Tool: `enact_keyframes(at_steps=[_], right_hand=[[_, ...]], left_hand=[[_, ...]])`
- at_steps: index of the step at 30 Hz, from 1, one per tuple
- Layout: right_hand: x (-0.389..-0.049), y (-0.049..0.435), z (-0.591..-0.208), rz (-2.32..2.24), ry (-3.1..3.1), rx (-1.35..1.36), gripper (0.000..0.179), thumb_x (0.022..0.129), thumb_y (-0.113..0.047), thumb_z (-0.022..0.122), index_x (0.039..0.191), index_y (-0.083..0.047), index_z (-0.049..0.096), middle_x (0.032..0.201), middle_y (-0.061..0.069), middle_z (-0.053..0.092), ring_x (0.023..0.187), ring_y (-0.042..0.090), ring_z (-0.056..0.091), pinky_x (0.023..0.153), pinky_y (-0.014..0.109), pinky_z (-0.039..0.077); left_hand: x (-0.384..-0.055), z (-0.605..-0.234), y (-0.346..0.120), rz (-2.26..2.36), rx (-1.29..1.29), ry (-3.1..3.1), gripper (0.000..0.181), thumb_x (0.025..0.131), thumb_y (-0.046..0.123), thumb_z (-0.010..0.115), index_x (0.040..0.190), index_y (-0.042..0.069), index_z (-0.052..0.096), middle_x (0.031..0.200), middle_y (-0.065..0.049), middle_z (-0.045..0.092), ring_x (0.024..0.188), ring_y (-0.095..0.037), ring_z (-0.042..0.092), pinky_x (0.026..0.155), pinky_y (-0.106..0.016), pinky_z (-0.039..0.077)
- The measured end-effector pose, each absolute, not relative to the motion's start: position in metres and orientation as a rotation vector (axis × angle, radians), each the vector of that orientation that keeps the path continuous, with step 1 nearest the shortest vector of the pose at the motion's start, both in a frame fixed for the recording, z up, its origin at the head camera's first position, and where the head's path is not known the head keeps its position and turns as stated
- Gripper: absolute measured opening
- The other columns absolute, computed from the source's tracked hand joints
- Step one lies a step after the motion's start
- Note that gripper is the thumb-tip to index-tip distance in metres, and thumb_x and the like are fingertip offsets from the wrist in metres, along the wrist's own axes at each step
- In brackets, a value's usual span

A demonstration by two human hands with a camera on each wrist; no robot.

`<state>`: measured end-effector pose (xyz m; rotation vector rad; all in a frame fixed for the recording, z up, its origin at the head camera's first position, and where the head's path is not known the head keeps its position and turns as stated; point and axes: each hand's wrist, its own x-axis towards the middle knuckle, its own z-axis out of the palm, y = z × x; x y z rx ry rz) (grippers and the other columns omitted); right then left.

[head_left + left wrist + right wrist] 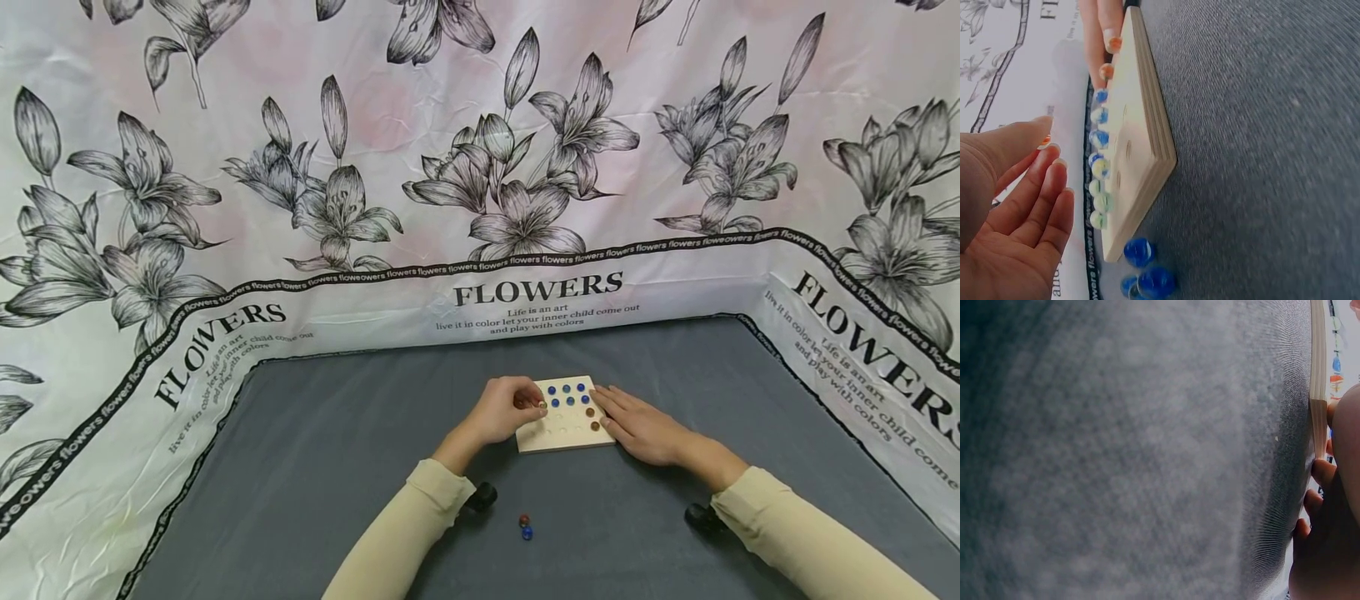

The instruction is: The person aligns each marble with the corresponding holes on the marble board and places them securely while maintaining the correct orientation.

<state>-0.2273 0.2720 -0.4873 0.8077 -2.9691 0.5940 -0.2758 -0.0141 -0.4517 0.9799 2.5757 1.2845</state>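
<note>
Between thumb and fingertips of my left hand (504, 410), an orange marble (1045, 141) is pinched, held over the left side of a pale wooden board (572, 439). Blue marbles (566, 389) sit in rows on the board's far part, and brown-orange marbles (595, 426) at its right side. Whitish-green marbles (1102, 201) show along it in the left wrist view. A few hollows in the board have no marble. My right hand (647, 429) rests along the board's right edge with its fingers extended, touching it.
On the grey cloth (337, 467), nearer to me, a reddish marble (524, 520) and a blue marble (527, 533) lie together. By the board's corner in the left wrist view are several loose blue marbles (1139, 252). A flower-printed curtain (525, 308) stands behind.
</note>
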Motion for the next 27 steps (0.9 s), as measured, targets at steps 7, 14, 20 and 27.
enact_keyframes(at_steps=[7, 14, 20, 27], right_hand=[[-0.227, 0.274, -0.488, 0.565, -2.939, 0.83, 0.053, 0.112, -0.03, 0.042, 0.158, -0.003, 0.037, 0.16, 0.023, 0.037, 0.145, 0.049, 0.033, 0.112, 0.062, 0.032], [-0.228, 0.275, -0.492, 0.606, -2.966, 0.806, 0.055, 0.112, -0.032, 0.039, 0.158, -0.002, 0.035, 0.162, 0.022, 0.033, 0.148, 0.048, 0.029, 0.115, 0.063, 0.028], [-0.232, 0.277, -0.498, 0.6, -2.967, 0.791, 0.055, 0.112, -0.032, 0.041, 0.158, -0.002, 0.036, 0.163, 0.02, 0.034, 0.148, 0.046, 0.03, 0.115, 0.062, 0.029], [-0.232, 0.276, -0.495, 0.598, -2.992, 0.789, 0.056, 0.112, -0.031, 0.041, 0.159, -0.002, 0.034, 0.164, 0.019, 0.031, 0.15, 0.045, 0.028, 0.117, 0.061, 0.027]], left_hand=[[-0.274, -0.452, -0.001, 1.281, 0.998, 2.576, 0.011, 0.094, 0.009, 0.076, 0.103, 0.003, 0.074, 0.091, -0.003, 0.071, 0.076, -0.008, 0.063, 0.069, -0.023, 0.052], [-0.274, -0.453, 0.009, 1.269, 1.003, 2.566, 0.007, 0.093, 0.01, 0.076, 0.099, 0.006, 0.074, 0.088, -0.002, 0.07, 0.075, -0.005, 0.061, 0.069, -0.021, 0.051], [-0.276, -0.458, 0.018, 1.251, 0.995, 2.569, 0.008, 0.093, 0.009, 0.077, 0.099, 0.005, 0.074, 0.087, 0.0, 0.069, 0.074, -0.003, 0.06, 0.069, -0.019, 0.051], [-0.277, -0.459, 0.031, 1.139, 1.008, 2.638, 0.008, 0.093, 0.011, 0.078, 0.098, 0.005, 0.074, 0.084, 0.002, 0.068, 0.072, -0.001, 0.057, 0.067, -0.016, 0.048]])
